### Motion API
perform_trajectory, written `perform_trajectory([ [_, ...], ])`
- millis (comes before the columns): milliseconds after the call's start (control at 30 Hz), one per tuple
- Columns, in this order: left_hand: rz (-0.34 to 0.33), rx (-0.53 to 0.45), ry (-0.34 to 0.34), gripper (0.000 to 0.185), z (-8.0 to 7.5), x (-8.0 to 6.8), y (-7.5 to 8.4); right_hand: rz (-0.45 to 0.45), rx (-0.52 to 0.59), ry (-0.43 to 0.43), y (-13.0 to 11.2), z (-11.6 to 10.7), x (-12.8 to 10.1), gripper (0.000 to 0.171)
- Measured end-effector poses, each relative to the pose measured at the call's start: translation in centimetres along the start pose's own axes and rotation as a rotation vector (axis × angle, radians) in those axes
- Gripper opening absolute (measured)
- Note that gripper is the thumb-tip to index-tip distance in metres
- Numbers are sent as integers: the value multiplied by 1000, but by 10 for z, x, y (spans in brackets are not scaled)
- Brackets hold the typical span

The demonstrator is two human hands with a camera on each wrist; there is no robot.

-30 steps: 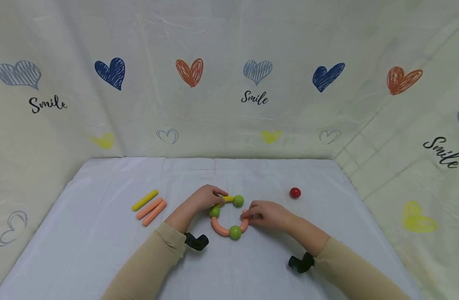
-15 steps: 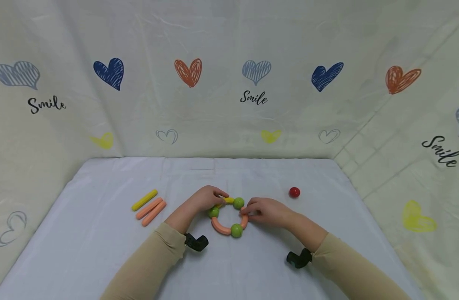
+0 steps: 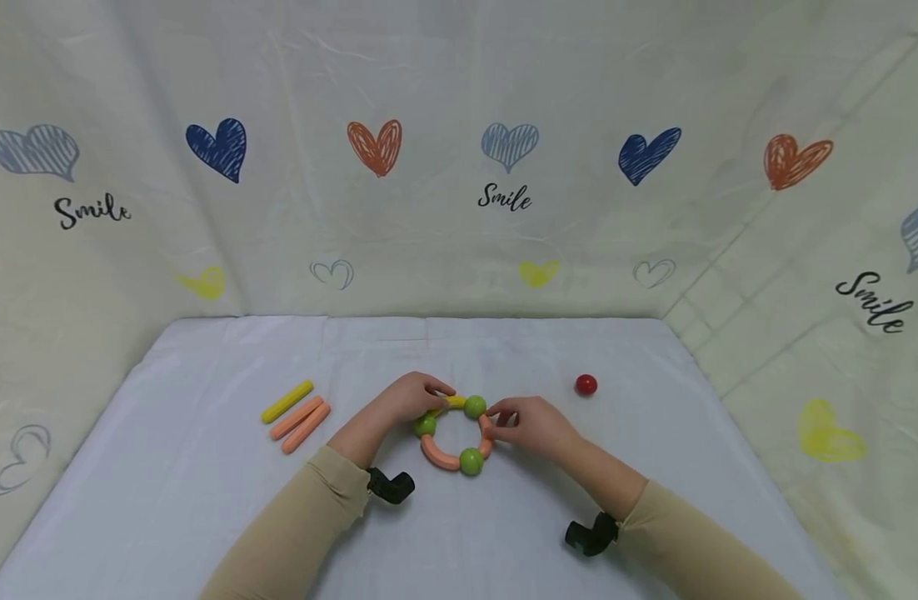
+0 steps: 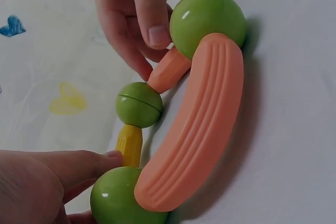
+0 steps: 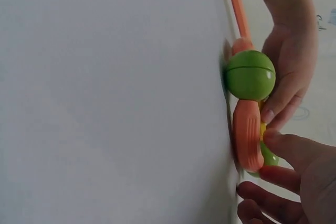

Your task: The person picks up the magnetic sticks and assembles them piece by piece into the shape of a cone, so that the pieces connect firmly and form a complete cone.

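On the white tabletop lies a ring of three green balls (image 3: 471, 462) joined by curved sticks. My left hand (image 3: 412, 397) pinches the yellow curved stick (image 4: 131, 145) at the ring's upper left. At the ring's right side, my right hand (image 3: 534, 423) has its thumb and index fingertips at the outer face of an orange curved stick (image 5: 247, 135), close to the upper green ball (image 3: 475, 407). That stick's upper end meets the ball. Another orange curved stick (image 4: 197, 124) forms the lower left of the ring, with no fingers on it.
Left of the ring, a straight yellow stick (image 3: 286, 402) and two straight orange sticks (image 3: 306, 427) lie side by side. A red ball (image 3: 586, 384) sits to the right, beyond my right hand. A printed cloth wall (image 3: 429, 233) rises behind the tabletop.
My right hand has brought the right orange stick's upper end inward to the upper green ball, closing the gap in the ring. Its thumb and index finger are now spread wider. My left hand stays put.
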State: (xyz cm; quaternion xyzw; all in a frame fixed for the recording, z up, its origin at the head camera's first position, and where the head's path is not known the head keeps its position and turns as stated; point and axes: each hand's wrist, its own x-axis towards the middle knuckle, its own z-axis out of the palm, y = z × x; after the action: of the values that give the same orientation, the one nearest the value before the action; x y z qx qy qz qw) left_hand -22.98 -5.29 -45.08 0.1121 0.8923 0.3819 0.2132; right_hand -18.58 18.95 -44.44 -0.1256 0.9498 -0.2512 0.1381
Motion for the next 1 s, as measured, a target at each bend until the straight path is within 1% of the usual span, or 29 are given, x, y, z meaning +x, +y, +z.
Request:
perform_trajectory([
  [200,-6,-4,9,25,1,-4,-1,62,37,54,-11,7,-2,23],
  [333,-21,-5,19,26,-1,-10,-2,99,79,59,-18,8,0,21],
  [467,-43,18,38,27,-2,-15,-5,86,107,41,-19,8,8,21],
  [567,-47,33,51,29,-1,-19,-7,57,123,22,-13,7,17,21],
  [767,-53,34,88,33,2,-29,-10,30,182,-28,-4,4,36,23],
  [1000,-51,22,120,35,3,-35,-12,4,200,-52,-3,1,42,22],
])
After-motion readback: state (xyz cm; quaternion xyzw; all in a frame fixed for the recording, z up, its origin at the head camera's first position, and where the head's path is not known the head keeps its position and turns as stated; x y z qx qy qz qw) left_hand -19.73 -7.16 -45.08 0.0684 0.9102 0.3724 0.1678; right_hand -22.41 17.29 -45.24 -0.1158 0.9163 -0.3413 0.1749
